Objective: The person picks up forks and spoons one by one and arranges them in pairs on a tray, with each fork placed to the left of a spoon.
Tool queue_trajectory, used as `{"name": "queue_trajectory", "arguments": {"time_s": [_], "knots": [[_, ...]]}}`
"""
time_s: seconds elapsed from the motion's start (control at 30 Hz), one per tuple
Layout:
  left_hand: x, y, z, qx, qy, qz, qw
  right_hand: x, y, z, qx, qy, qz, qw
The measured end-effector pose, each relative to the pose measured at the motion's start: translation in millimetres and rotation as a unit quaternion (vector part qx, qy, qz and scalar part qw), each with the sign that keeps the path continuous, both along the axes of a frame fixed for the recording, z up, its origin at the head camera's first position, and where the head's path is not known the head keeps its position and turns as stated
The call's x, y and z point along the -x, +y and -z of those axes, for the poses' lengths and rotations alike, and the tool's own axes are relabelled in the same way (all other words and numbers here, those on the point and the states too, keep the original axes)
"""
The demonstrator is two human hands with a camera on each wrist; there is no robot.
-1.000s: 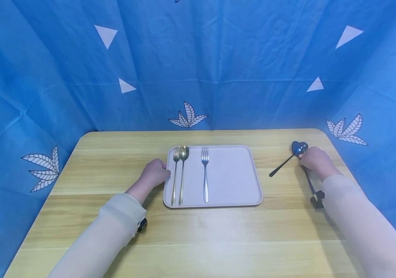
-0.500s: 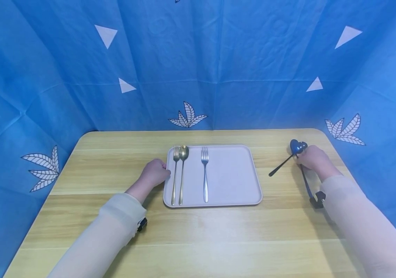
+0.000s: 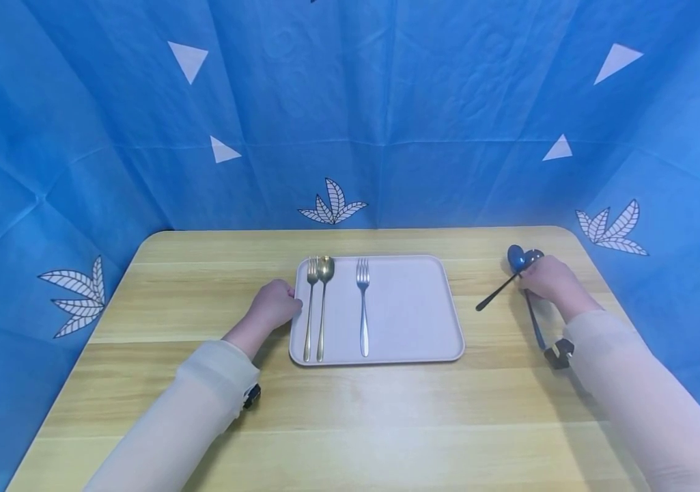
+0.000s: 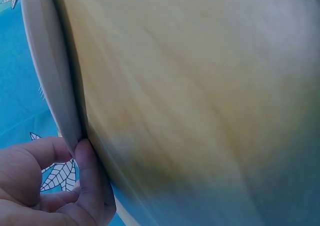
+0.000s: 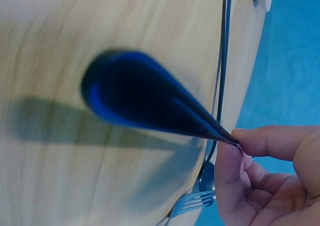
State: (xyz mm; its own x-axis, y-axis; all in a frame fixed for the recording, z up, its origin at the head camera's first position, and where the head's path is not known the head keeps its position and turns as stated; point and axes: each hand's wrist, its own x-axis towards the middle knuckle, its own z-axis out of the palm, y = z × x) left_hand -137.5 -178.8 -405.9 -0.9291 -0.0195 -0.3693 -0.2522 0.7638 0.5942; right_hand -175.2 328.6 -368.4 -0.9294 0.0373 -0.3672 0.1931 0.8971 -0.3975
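In the head view my left hand point(image 3: 272, 304) pinches the left edge of a pale tray point(image 3: 411, 307). Thumb and finger meet on that rim in the left wrist view. On the tray lie a gold fork point(image 3: 309, 314), a gold spoon point(image 3: 322, 311) and a silver fork point(image 3: 363, 311). At the table's right, my right hand point(image 3: 551, 279) pinches a dark spoon point(image 3: 533, 318), its bowl toward the back. A second dark spoon point(image 3: 494, 294) lies crossing it, handle toward the tray. The held handle point(image 5: 145, 93) looms blurred in the right wrist view.
Another fork point(image 5: 195, 202) lies beside the second spoon's bowl in the right wrist view; the head view hides it behind my hand or arm. The wooden table point(image 3: 386, 424) ends at a blue curtain point(image 3: 448, 137) behind and at both sides.
My right hand has shifted slightly left with the held spoon, whose bowl has moved left, apart from the other spoon's bowl. The left hand and tray have stayed in place.
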Motion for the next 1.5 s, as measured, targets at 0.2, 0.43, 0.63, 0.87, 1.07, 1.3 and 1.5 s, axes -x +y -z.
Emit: {"name": "queue_trajectory", "arguments": {"time_s": [0.2,0.43,0.63,0.87,1.07,1.3,1.5], "knots": [[0.2,0.4,-0.7,-0.008,-0.001,0.000,1.0000,-0.3,-7,-1.2,0.014,-0.006,0.005,0.9999],[0.8,0.3,1.7,-0.003,0.002,0.001,1.0000,-2.2,-17,-3.9,0.029,-0.004,0.013,0.9995],[0.8,0.6,1.9,0.002,0.005,0.004,1.0000,-4.4,-28,-6.5,0.027,-0.004,0.011,0.9996],[-0.8,1.5,0.3,0.002,0.012,0.005,0.9999,-5.1,-39,-6.8,0.012,0.004,-0.022,0.9997],[-1.9,1.2,-0.3,0.003,0.020,0.011,0.9997,-6.9,-48,-8.2,0.003,0.013,-0.041,0.9990],[-2.2,0.5,-1.5,0.001,0.020,0.012,0.9997,-9.2,-64,-12.5,-0.001,-0.002,-0.046,0.9989],[-1.5,0.7,-0.8,0.001,0.022,0.014,0.9997,-7.7,-76,-10.9,0.009,-0.003,-0.050,0.9987]]}}
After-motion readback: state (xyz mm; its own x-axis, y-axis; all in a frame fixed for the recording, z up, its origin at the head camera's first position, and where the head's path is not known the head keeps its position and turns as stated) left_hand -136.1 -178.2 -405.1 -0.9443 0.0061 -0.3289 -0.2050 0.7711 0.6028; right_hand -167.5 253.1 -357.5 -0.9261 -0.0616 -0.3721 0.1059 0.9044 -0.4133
